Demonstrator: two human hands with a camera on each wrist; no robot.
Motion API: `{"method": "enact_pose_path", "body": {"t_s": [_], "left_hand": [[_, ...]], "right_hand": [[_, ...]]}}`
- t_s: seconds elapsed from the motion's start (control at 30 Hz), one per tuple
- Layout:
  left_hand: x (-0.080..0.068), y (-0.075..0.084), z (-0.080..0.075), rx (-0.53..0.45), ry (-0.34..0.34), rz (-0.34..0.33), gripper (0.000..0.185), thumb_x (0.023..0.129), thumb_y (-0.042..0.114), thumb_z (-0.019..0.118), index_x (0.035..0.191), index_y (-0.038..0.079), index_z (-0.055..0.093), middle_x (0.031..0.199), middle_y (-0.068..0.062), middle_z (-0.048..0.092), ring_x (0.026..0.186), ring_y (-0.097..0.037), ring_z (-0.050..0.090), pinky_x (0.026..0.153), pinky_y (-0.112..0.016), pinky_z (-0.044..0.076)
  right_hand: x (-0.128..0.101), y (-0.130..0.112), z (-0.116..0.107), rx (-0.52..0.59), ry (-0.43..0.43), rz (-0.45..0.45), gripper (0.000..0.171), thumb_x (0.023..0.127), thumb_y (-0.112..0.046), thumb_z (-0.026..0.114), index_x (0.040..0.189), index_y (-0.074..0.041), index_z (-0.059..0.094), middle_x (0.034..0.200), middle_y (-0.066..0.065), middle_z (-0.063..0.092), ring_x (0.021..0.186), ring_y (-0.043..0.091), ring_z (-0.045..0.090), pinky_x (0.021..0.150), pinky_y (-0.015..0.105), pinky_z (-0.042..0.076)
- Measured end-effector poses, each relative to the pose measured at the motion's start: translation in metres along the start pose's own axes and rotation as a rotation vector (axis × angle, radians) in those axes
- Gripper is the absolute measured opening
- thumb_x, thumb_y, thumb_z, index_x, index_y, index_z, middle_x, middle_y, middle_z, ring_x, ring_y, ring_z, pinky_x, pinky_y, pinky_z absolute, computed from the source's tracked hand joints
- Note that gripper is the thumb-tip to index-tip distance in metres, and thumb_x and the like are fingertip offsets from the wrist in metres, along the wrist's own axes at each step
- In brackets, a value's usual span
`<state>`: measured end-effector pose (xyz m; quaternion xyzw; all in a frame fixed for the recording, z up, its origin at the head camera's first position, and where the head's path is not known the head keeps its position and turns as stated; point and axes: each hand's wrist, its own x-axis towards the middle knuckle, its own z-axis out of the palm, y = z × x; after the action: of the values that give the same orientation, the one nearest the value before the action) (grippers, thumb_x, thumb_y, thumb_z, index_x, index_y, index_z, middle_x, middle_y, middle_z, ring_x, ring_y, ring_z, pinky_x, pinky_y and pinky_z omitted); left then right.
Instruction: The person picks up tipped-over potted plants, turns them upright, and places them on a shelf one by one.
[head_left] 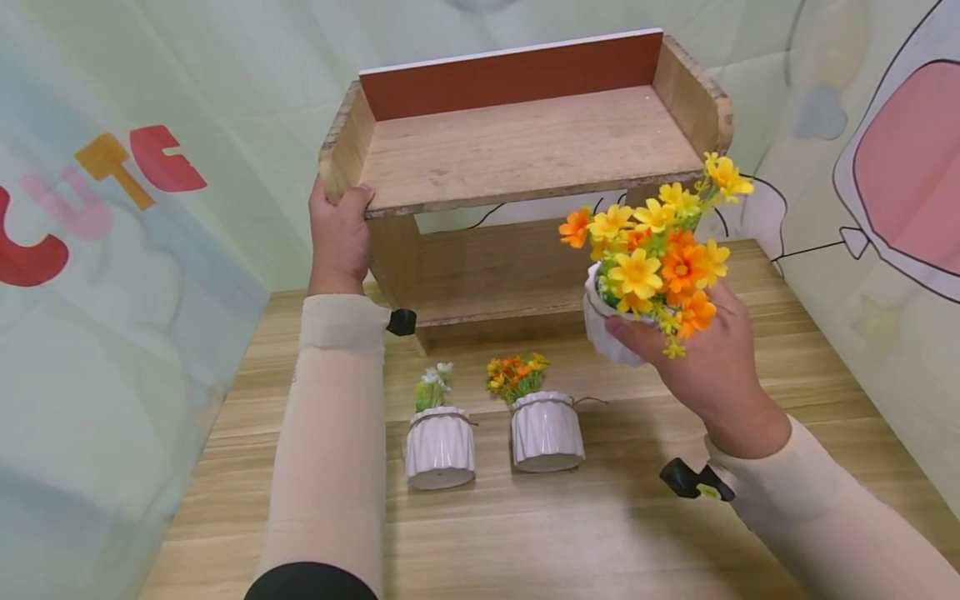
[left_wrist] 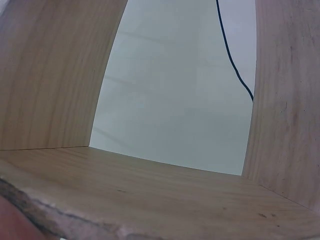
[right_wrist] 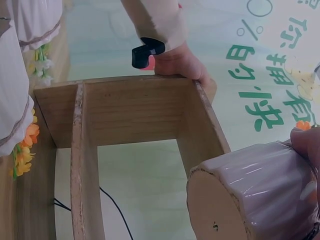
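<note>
From the head view I take the wooden shelf [head_left: 525,150] as my landmark: a two-tier unit standing at the back of the table [head_left: 600,533], with a red-brown back panel on its upper tier. My left hand [head_left: 339,233] grips the shelf's front left corner, thumb hooked over the top of the side wall and the rest of the hand against its outer face. My right hand [head_left: 705,350] is raised in front of the shelf's right end, fingers wrapped around the white ribbed pot of yellow and orange flowers [head_left: 652,258]; that pot is off the table, tilted toward the shelf, its blooms level with the front edge of the upper tier. The right wrist view shows the pot's flat round base [right_wrist: 225,205] turned toward the lens, with a fingertip [right_wrist: 305,140] on its wall, and past it the left hand [right_wrist: 182,62] on the shelf's edge. On the table in front of the shelf's lower tier stand two more white ribbed pots, close side by side but apart: one with white flowers [head_left: 440,437] and one with small orange flowers [head_left: 546,421]. The left wrist view sees only the shelf's inner boards [left_wrist: 150,190] and the pale wall beyond.
</note>
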<state>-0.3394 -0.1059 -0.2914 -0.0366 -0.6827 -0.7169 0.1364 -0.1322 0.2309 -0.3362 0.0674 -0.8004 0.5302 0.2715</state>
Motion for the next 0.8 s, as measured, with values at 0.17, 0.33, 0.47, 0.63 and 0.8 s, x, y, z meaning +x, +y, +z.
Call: {"method": "enact_pose_path", "body": {"t_s": [0.17, 0.33, 0.47, 0.63, 0.8], "left_hand": [[0.0006, -0.0007, 0.0006, -0.01, 0.003, 0.017, 0.062, 0.098, 0.018, 0.055, 0.159, 0.018, 0.043, 0.159, -0.007, 0.047, 0.141, -0.018, 0.048, 0.119, -0.027, 0.036], [0.0003, -0.0003, 0.0006, -0.001, -0.002, 0.013, 0.064, 0.099, 0.02, 0.054, 0.161, 0.02, 0.041, 0.161, -0.005, 0.045, 0.144, -0.017, 0.046, 0.12, -0.028, 0.034], [-0.0002, -0.0001, 0.0001, 0.006, -0.004, 0.008, 0.064, 0.099, 0.021, 0.054, 0.161, 0.022, 0.041, 0.162, -0.005, 0.044, 0.144, -0.018, 0.045, 0.121, -0.029, 0.034], [-0.0004, -0.0005, 0.0, 0.003, -0.003, 0.012, 0.063, 0.099, 0.021, 0.055, 0.161, 0.021, 0.042, 0.161, -0.006, 0.045, 0.143, -0.018, 0.045, 0.121, -0.03, 0.034], [-0.0001, -0.0008, -0.0002, 0.007, -0.007, -0.002, 0.062, 0.1, 0.023, 0.055, 0.161, 0.024, 0.041, 0.162, -0.004, 0.043, 0.144, -0.019, 0.044, 0.122, -0.033, 0.034]], "right_hand": [[0.0006, -0.0008, -0.0004, -0.025, 0.002, -0.004, 0.074, 0.076, -0.001, 0.092, 0.143, -0.012, 0.061, 0.137, -0.005, 0.067, 0.124, 0.006, 0.061, 0.105, 0.019, 0.046], [0.0027, -0.0008, 0.0, -0.019, 0.0, -0.019, 0.075, 0.076, -0.001, 0.092, 0.143, -0.012, 0.061, 0.136, -0.006, 0.067, 0.124, 0.007, 0.061, 0.106, 0.019, 0.046], [0.0045, -0.0007, -0.0002, -0.04, 0.0, -0.023, 0.074, 0.076, -0.002, 0.092, 0.143, -0.012, 0.062, 0.136, -0.006, 0.067, 0.124, 0.005, 0.06, 0.105, 0.019, 0.045], [0.0064, -0.0015, -0.0015, -0.097, 0.005, -0.016, 0.075, 0.077, -0.006, 0.092, 0.144, -0.011, 0.06, 0.137, -0.003, 0.067, 0.124, 0.001, 0.058, 0.105, 0.017, 0.043], [0.0081, -0.0034, -0.0024, -0.136, 0.008, -0.003, 0.076, 0.077, -0.008, 0.093, 0.144, -0.012, 0.059, 0.138, -0.002, 0.067, 0.124, -0.001, 0.057, 0.105, 0.016, 0.042]]}}
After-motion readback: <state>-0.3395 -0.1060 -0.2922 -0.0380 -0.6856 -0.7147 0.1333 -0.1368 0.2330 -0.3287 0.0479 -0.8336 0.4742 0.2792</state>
